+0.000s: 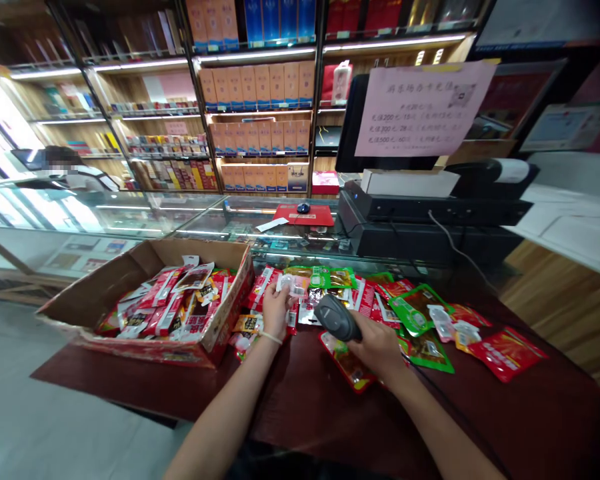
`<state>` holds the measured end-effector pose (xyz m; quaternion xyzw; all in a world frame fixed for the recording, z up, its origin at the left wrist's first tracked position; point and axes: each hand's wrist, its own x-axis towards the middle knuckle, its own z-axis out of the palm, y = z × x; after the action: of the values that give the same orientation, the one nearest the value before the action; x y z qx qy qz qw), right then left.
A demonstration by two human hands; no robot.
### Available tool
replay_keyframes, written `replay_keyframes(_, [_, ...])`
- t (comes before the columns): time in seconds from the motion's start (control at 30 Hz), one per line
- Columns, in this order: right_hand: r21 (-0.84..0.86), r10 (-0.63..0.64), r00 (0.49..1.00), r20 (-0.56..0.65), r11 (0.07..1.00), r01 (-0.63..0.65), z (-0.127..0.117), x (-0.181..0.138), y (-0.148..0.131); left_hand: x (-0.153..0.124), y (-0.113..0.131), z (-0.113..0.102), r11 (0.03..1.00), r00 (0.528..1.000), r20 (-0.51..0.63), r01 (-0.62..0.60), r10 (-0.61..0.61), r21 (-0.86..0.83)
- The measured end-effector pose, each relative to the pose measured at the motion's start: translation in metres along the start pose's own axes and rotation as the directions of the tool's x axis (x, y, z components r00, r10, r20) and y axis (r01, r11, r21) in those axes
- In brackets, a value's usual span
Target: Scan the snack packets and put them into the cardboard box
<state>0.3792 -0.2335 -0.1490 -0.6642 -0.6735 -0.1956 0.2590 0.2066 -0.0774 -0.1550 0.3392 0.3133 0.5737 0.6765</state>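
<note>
My left hand [276, 311] is closed on a small, partly clear snack packet [296, 285] with a pinkish label, held up over the dark red counter. A black handheld barcode scanner [336, 317] is gripped in my right hand [380, 350], its head tilted toward that packet. Under the scanner lies a red-edged snack packet [351, 367]. Green snack packets [414, 309] and a red packet [508, 352] are spread to the right. Left of my hands stands a worn cardboard box [145, 350], partly filled with red and white snack packets [163, 303].
Behind the packets runs a glass display counter [195, 223] with a red mouse pad [310, 213] and a black mouse [303, 208]. At the right stand a monitor [350, 133] with a pink paper sign and a printer [490, 180]. A person [80, 175] is at the far left.
</note>
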Motion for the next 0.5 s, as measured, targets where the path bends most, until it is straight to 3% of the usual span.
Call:
replay_keyframes(0.13, [-0.018,-0.004,0.998,-0.07,1.0,0.003,-0.005,0.007,-0.001,-0.01,0.027,0.01,0.959,0.977,0.08,-0.21,0.198,0.193])
replay_keyframes(0.27, [-0.023,-0.035,0.996,-0.084,0.999,0.033,-0.014,0.023,-0.007,-0.024,0.095,0.014,0.853,0.921,0.239,-0.378,0.307,0.36])
replay_keyframes(0.33, [-0.015,-0.028,0.996,-0.081,1.0,0.027,-0.016,0.034,-0.015,-0.025,0.135,0.006,0.728,0.894,0.296,-0.446,0.335,0.521])
replay_keyframes(0.4, [0.003,-0.015,0.996,-0.084,1.0,0.015,-0.016,0.047,-0.025,-0.018,0.172,-0.013,0.573,0.856,0.268,-0.5,0.442,0.65])
replay_keyframes(0.5, [0.03,-0.001,0.995,-0.101,1.0,0.004,-0.014,0.065,-0.042,0.001,0.216,-0.054,0.294,0.777,0.205,-0.449,0.595,0.844])
